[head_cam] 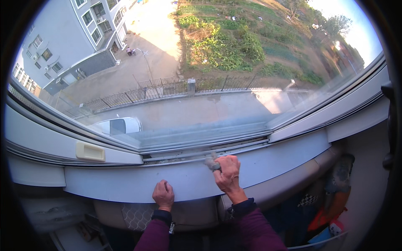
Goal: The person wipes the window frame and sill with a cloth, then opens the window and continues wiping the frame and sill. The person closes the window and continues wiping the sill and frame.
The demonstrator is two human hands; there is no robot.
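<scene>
My right hand (228,173) is closed around a crumpled grey cloth (212,163), whose end pokes out to the left just above the inner edge of the window track. My left hand (163,195) rests curled at the front edge of the white windowsill (188,180); whether it grips the edge or holds anything cannot be told. Beyond the sill runs the metal sliding window track (185,159), with dark dirt in its grooves. The track shows between a left sash with a cream recessed pull (90,151) and the frame on the right.
Window glass (201,131) stands beyond the track, with a yard, fence and white car (121,126) far below outside. A brown padded backrest (295,175) runs under the sill. Bags and a red item (322,219) lie low at the right.
</scene>
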